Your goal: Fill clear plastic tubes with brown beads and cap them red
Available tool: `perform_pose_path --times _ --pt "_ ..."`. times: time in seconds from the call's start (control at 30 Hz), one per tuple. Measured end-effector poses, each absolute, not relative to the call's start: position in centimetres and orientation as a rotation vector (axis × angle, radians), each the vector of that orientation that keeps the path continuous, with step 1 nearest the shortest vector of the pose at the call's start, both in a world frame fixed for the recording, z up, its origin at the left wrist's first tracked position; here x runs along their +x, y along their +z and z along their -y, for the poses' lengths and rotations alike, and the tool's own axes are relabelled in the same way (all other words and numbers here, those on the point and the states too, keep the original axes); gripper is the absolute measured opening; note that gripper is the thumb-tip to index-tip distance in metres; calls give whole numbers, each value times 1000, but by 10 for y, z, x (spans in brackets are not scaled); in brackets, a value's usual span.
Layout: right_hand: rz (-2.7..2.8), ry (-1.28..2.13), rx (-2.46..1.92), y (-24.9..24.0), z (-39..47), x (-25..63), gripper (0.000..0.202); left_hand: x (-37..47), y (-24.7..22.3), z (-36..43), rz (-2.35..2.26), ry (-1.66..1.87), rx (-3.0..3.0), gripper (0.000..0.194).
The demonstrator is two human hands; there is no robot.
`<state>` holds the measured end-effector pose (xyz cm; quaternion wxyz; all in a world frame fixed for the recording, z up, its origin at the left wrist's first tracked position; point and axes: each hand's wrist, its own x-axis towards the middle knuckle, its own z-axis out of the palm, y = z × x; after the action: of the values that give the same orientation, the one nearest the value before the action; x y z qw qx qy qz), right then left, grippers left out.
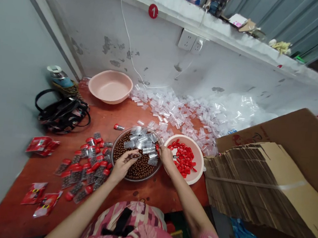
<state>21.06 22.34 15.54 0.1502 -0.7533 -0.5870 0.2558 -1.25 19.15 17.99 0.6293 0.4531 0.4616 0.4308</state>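
My left hand (122, 165) is closed around a small clear plastic container (136, 155), its open end facing up, over a metal bowl (112, 155) of round brown balls (139, 170). Several empty clear containers (142, 140) lie on top of the balls. At the bowl's right rim, my right hand (166, 158) pinches a red cap (157, 147), partly hidden by the fingers. Beside that hand stands a pink-white basin (198, 176) with many loose red caps (184, 159). Left of the bowl is a pile of filled, red-capped containers (88, 164).
A pink basin (110, 85) stands at the back left, near a black handbag (63, 113). Clear containers (177, 111) spread along the wall. Flattened cardboard (240, 180) and a carton (295, 148) border the right side. Red packets (46, 202) lie at the left edge.
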Motion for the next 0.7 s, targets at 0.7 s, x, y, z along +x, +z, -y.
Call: perform_pose_path --times 0.7 --pt "736 1328 -1196 204 -183 171 20 -5 215 -187 -807 969 481 39"
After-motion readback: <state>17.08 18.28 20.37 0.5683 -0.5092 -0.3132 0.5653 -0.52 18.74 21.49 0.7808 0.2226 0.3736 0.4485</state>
